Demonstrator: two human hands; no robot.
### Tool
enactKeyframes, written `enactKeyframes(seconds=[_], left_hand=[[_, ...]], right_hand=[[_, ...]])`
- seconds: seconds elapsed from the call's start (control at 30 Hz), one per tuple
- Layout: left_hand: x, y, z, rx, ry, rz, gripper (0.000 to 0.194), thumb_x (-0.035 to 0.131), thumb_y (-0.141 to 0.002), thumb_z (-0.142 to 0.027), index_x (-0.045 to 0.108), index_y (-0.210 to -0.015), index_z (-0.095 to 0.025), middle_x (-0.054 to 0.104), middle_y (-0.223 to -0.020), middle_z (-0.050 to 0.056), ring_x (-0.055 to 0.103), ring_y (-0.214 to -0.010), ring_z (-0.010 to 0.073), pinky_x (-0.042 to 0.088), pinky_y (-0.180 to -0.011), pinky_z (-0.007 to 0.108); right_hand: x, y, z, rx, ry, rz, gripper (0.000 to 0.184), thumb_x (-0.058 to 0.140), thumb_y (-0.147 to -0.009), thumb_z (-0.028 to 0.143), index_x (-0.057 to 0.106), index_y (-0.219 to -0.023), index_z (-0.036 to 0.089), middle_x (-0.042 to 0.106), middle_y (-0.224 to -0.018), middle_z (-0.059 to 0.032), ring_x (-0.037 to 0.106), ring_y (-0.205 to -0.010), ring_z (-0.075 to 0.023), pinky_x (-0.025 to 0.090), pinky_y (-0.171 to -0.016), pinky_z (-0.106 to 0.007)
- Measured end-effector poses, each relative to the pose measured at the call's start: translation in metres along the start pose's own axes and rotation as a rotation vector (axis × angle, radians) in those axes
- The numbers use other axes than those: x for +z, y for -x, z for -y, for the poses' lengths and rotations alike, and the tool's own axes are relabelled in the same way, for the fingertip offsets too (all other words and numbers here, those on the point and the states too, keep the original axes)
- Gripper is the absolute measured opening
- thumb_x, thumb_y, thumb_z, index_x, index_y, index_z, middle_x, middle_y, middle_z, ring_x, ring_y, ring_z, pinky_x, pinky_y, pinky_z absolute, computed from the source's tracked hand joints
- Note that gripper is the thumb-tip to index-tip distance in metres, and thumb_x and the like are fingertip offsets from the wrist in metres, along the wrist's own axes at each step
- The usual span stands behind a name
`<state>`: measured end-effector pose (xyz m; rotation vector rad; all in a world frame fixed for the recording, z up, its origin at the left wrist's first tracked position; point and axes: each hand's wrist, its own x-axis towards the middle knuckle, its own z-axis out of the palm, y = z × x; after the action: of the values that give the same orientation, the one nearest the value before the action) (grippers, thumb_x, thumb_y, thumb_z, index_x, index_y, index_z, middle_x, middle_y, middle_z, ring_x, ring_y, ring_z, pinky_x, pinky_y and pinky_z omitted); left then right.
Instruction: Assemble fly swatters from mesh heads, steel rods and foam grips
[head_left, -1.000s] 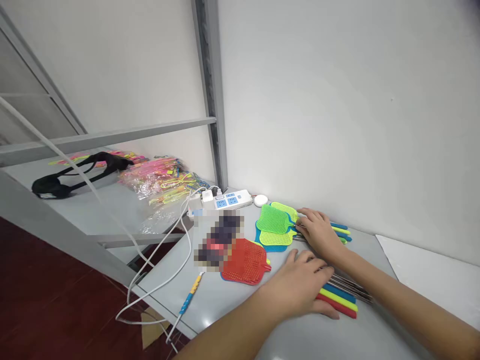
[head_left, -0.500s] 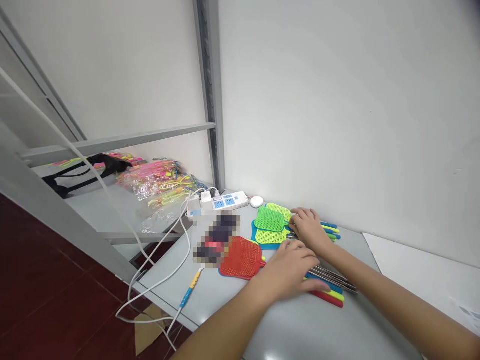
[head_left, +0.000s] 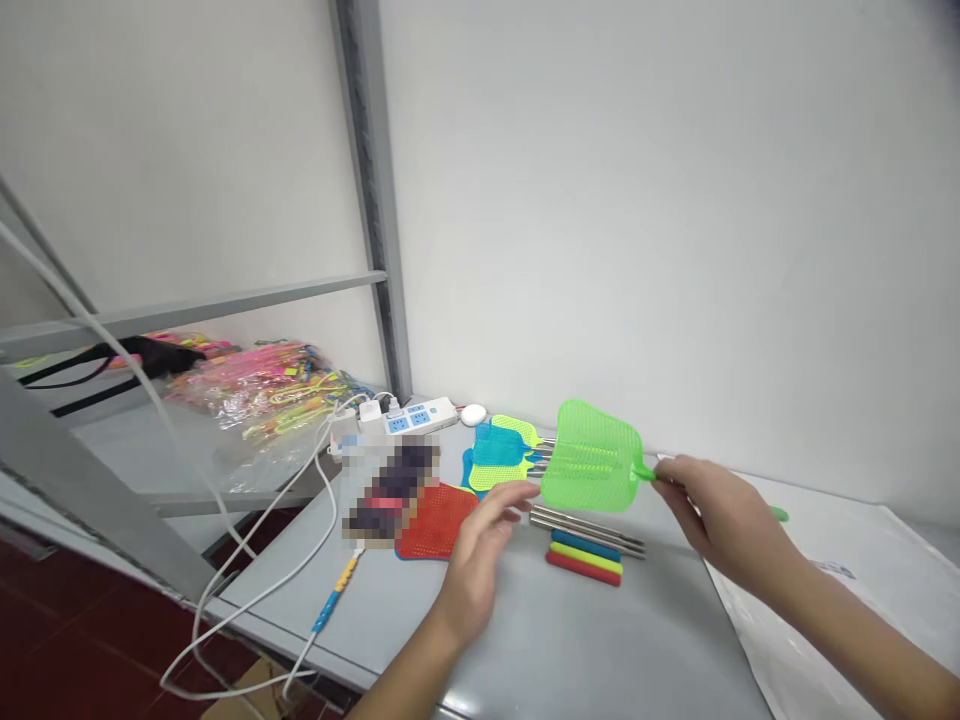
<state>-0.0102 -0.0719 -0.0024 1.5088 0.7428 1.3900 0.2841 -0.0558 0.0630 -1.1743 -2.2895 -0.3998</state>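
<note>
1. The red swatter [head_left: 429, 522] lies on the tabletop [head_left: 562, 645], partly hidden by the left hand [head_left: 478, 568].
2. Just beside the red swatter, that hand is half open and empty, fingers bent.
3. Well right of the red swatter, the right hand [head_left: 726, 515] pinches the green swatter [head_left: 592, 458] by its neck, above the tabletop.
4. Right of the red swatter, metal rods [head_left: 589, 530] lie beside three colored grips [head_left: 585, 560].
5. Beyond the red swatter lies the power strip [head_left: 435, 414].

Grey tabletop [head_left: 600, 640] — swatters [head_left: 435, 522], power strip [head_left: 433, 415]
</note>
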Motion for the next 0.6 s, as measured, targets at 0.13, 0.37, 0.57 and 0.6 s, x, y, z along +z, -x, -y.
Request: enactKeyframes(seconds=[0.13,0.37,0.57,0.6], left_hand=[[0.028,0.018,-0.003,-0.308,0.276,0.008,0.045,0.037,-0.100,-0.049,0.063,-0.120,-0.019,0.066,-0.118,0.012,0.061,-0.100,0.0234,0.048,-0.084,0.034],[0.063,0.049,-0.007,-0.497,0.218,0.140,0.042,0.063,-0.090,-0.041,0.058,-0.125,-0.019,0.069,-0.112,0.009,0.065,-0.095,0.0227,0.051,-0.088,0.035],[0.039,0.056,-0.005,-0.224,-0.061,0.099,0.076,0.055,-0.088,-0.060,0.026,-0.150,-0.025,0.045,-0.143,0.017,0.050,-0.124,0.0317,0.041,-0.102,0.047],[0.031,0.054,-0.005,-0.100,-0.191,0.145,0.084,0.061,-0.083,-0.063,0.028,-0.151,-0.025,0.038,-0.149,0.018,0.043,-0.132,0.0355,0.035,-0.106,0.050]], right_hand=[[-0.001,0.060,0.027,-0.109,0.089,0.108,0.014,0.044,-0.099,0.018,0.052,-0.110,0.020,0.057,-0.076,-0.0016,0.048,-0.061,-0.0168,0.033,-0.058,-0.029],[0.006,0.101,0.056,-0.051,-0.011,0.287,0.017,0.039,-0.099,0.013,0.055,-0.095,0.020,0.054,-0.074,-0.0022,0.048,-0.065,-0.0184,0.032,-0.058,-0.030],[0.004,0.098,0.064,0.172,-0.198,0.334,0.018,0.039,-0.100,0.016,0.055,-0.097,0.020,0.055,-0.078,-0.0026,0.052,-0.074,-0.0179,0.037,-0.060,-0.028],[0.004,0.097,0.068,0.173,-0.213,0.328,0.018,0.039,-0.100,0.015,0.055,-0.095,0.020,0.055,-0.077,-0.0024,0.052,-0.074,-0.0180,0.037,-0.060,-0.029]])
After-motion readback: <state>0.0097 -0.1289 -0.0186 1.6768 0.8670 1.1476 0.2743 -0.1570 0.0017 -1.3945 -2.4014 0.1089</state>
